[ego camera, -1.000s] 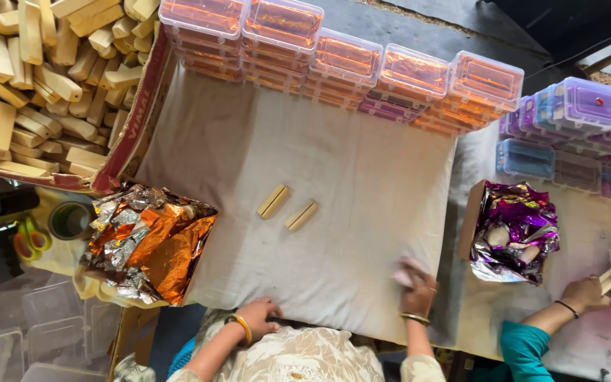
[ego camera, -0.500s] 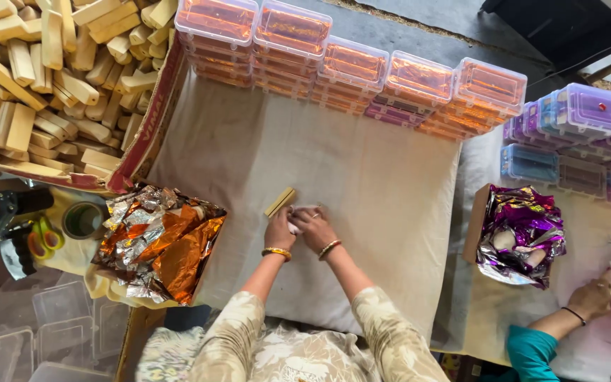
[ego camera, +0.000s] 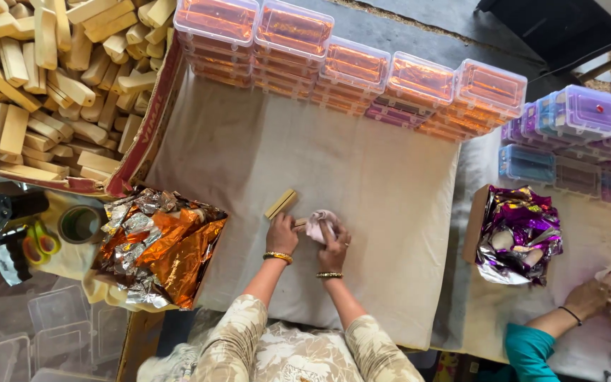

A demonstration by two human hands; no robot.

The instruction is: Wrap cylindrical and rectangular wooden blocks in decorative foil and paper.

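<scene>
Gripping pink cloth (ego camera: pixel 319 225) | right hand (ego camera: pixel 334 247) | left hand (ego camera: pixel 282 235) (touching wooden block (ego camera: pixel 281 204))

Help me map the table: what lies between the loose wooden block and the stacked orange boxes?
Nothing: in the head view, only bare beige cloth lies between the wooden block and the orange boxes.

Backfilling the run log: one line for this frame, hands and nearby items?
left hand: on wooden stick | right hand: holds pale cloth against it | second stick: loose on sheet | co-worker's hands: far right
</scene>
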